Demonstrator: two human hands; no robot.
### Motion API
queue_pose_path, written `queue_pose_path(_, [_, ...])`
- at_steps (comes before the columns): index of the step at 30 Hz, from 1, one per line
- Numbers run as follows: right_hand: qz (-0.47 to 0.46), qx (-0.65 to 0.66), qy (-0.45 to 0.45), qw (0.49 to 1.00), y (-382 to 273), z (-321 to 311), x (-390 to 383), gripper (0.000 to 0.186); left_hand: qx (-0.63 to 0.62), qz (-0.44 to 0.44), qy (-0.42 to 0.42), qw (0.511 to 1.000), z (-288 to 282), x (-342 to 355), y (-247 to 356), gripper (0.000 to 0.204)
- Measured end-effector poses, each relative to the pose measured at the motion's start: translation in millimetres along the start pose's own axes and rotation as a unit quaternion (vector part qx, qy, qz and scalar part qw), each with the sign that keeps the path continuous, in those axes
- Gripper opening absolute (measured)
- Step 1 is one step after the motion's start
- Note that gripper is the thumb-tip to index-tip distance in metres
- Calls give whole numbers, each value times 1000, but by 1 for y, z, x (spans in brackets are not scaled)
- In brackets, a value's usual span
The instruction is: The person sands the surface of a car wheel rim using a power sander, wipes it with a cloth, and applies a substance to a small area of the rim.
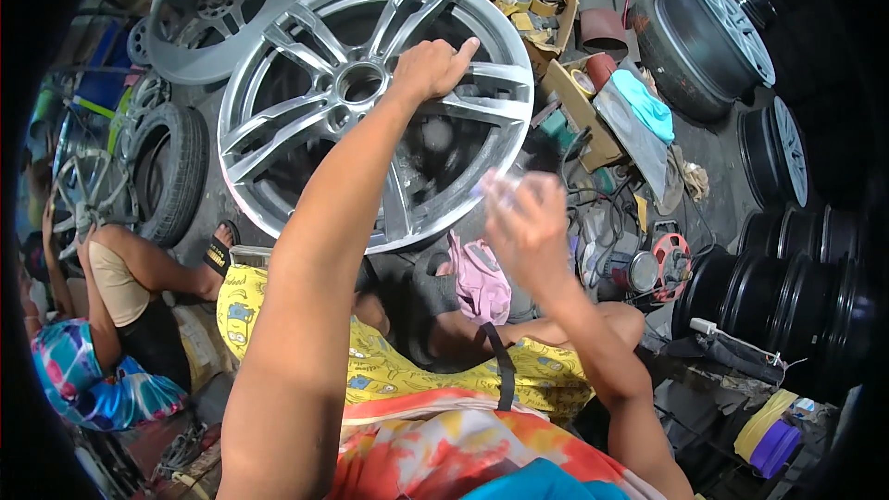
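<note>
We have the silver wheel (319, 97) face up just ahead of us, our left hand (431, 69) laid over the spokes right of its centre; some fingers are hidden, so we cannot tell whether that grip closes round the metal. Our right hand (530, 222) is blurred by the wheel's near right edge, fingers bunched; we cannot tell whether the grip holds anything. To work well here, we should bear down evenly with the left palm so the wheel cannot rock, and keep the right hand's moves light and even along the curve. Counting, we see one such wheel with five spoke pairs, one grey wheel (216, 2) beyond it, one loose tyre (185, 171), one pink cloth (482, 285) and one turquoise cloth (644, 113).
</note>
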State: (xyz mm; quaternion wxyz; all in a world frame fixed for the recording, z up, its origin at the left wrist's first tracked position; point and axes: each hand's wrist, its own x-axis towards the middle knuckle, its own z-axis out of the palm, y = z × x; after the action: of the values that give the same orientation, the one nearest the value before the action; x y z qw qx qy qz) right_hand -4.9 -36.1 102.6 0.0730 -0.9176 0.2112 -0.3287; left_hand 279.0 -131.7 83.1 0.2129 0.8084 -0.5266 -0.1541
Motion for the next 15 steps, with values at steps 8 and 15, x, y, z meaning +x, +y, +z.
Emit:
queue_pose_path(8, [18, -26, 3, 999, 0, 5, -2, 31, -3, -2, 0, 1000, 0, -1, 1, 80])
queue_pose_path(15, [28, -74, -2, 997, 14, 8, 12, 33, -3, -4, 4, 1000, -3, -5, 0, 81])
